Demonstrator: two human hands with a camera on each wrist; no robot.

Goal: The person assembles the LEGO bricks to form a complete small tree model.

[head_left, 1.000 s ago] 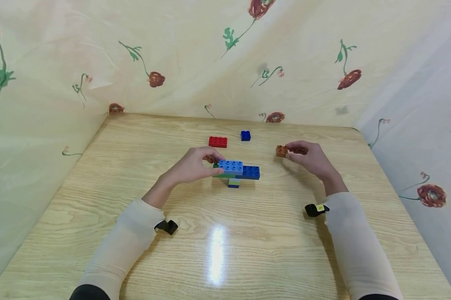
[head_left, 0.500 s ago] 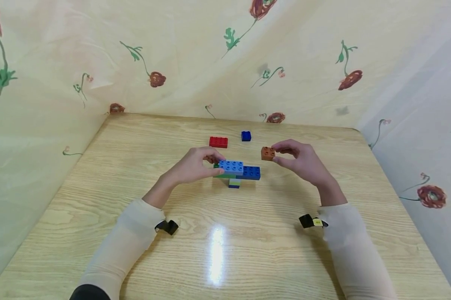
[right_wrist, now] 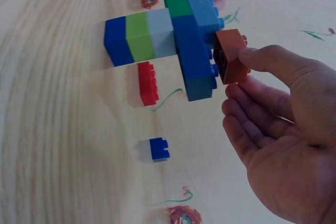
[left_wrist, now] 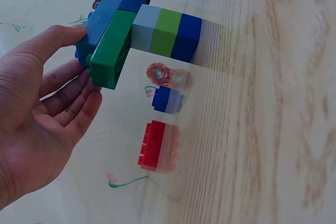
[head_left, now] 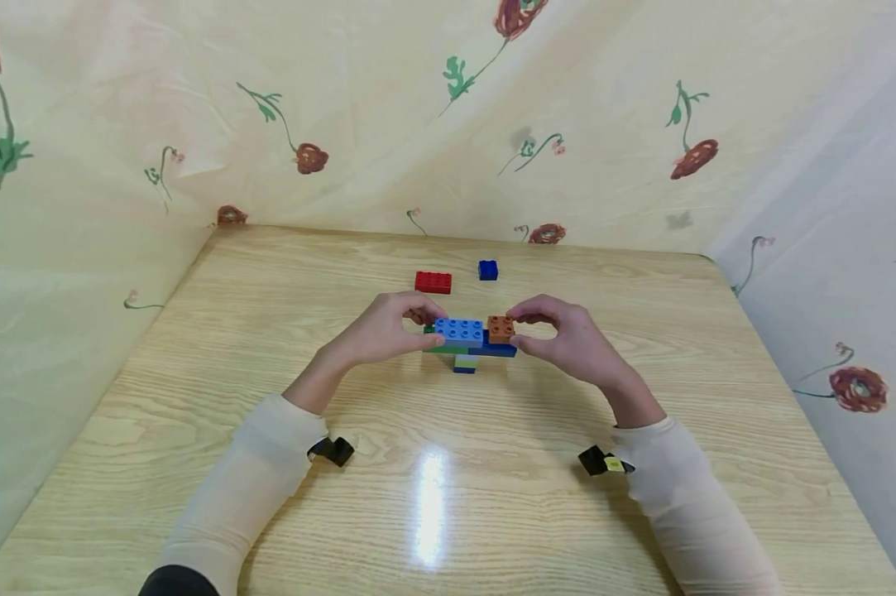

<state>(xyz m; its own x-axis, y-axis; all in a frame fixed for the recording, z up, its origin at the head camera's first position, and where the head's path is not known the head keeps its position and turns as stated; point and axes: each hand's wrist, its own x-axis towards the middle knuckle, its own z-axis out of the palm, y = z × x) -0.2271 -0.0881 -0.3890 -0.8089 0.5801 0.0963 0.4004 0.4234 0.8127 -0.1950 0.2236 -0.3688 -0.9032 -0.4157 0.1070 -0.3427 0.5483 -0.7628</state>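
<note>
Right now, both hands are busy with bricks over the middle of the table. The left hand grips the left end of the light blue brick, thumb on the near side and fingers on the far side. That brick lies across the top of an upright build, bridging two long ones set end to end: the green brick on the person's left and the long blue brick on the right. Under their meeting place stands a narrow column: the pale brick, then the lime brick, then the bottom blue brick on the wood.

The right hand pinches the brown brick between thumb and fingers, just above the free end of the long blue brick and beside the light blue one. In the right wrist view it sits slightly tilted, part of its hollow underside showing, right by the studs; whether it touches them I cannot tell.

Beyond the build, the red brick and the small blue brick rest apart, studs up. Flowered cloth hangs behind, and pale sleeves cover both forearms.
</note>
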